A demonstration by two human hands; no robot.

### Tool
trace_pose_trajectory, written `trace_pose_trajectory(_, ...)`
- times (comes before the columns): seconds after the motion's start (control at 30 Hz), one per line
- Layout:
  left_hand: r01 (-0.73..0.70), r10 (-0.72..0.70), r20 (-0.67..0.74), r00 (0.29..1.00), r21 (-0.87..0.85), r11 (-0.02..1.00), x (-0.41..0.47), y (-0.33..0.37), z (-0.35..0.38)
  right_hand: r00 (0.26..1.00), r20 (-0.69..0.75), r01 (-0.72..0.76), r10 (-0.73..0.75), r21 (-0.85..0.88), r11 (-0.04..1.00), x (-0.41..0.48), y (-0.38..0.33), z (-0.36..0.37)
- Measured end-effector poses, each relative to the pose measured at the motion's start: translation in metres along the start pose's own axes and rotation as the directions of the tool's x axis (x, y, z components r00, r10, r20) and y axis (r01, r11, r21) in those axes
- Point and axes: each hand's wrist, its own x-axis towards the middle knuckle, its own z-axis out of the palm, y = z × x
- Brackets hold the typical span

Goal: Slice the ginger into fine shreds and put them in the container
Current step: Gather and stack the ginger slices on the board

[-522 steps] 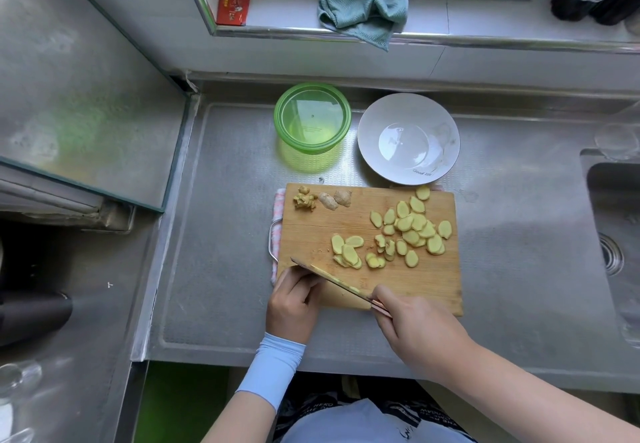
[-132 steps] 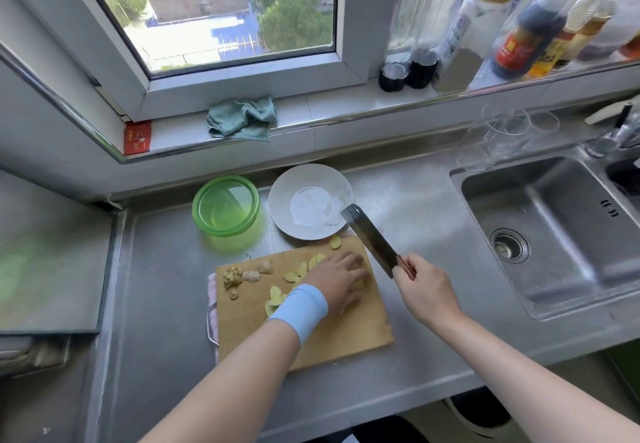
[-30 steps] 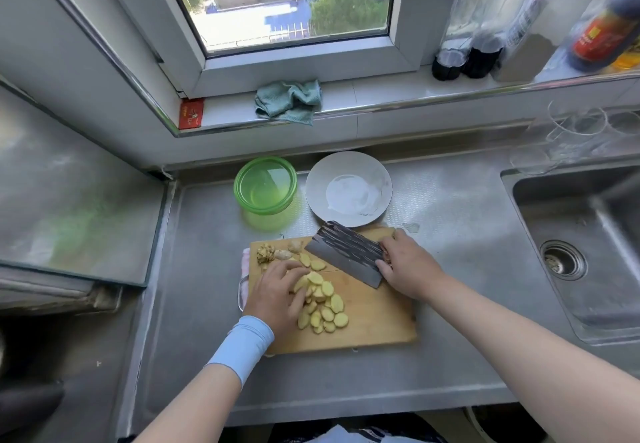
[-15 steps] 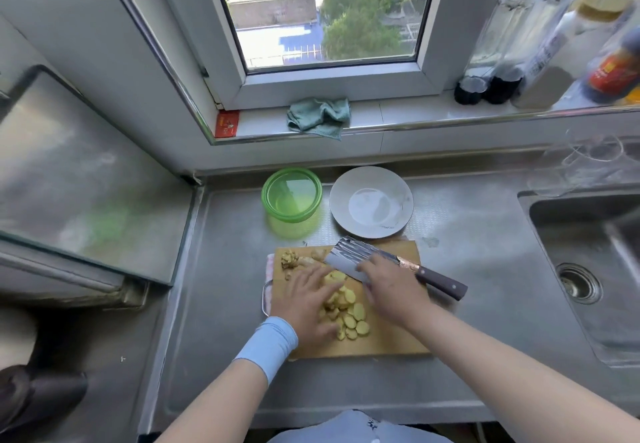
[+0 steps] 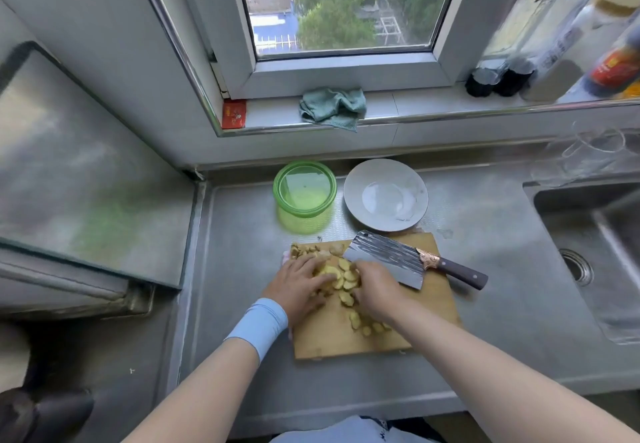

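Step in hand: gathering. Left hand (image 5: 298, 287) and right hand (image 5: 375, 290), fingers loose, herding ginger slices (image 5: 341, 280) into a heap on the board (image 5: 346, 342), gripping nothing. Next, probably: stack flat, take up knife (image 5: 384, 262) lying alongside, cut thin strips; container (image 5: 304, 197) just behind.

1. I get a single wide-angle view, worn on the person's head; straight lines bow toward the edges.
2. It faces forward and steeply down, close above the table (image 5: 242, 269), with the cutting board (image 5: 346, 342) near centre.
3. The window (image 5: 339, 10) fills the top and the sink (image 5: 606, 252) the right edge.
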Motion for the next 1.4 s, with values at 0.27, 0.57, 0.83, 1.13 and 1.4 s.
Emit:
trace_pose_trajectory(0.27, -0.089, 0.085, -0.159, 0.984, -0.016, 0.996, 0.003, 0.027, 0.000, 0.994, -0.003, -0.109, 0.109, -0.072, 0.991, -0.021, 0.024, -0.017)
trace_pose_trajectory(0.57, -0.171, 0.184, -0.133, 0.974, 0.102, 0.980, 0.022, 0.043, 0.016, 0.997, -0.029, -0.067, 0.067, 0.007, 0.998, -0.032, 0.040, 0.002)
trace_pose_trajectory(0.83, -0.166, 0.169, -0.259, 0.951, 0.034, 0.986, -0.007, 0.067, 0.022, 0.995, 0.080, 0.058, -0.052, -0.073, 0.996, -0.028, 0.047, -0.002)
trace_pose_trajectory(1.13, -0.056, 0.072, -0.397, 0.915, 0.050, 0.997, -0.002, 0.064, 0.031, 0.994, 0.065, 0.088, -0.083, -0.075, 0.993, -0.012, 0.046, -0.003)
trace_pose_trajectory(1.4, 0.144, -0.204, -0.177, 0.963, -0.301, 0.943, -0.015, 0.078, 0.027, 0.996, -0.019, 0.091, -0.092, -0.027, 0.995, -0.009, 0.052, -0.015)
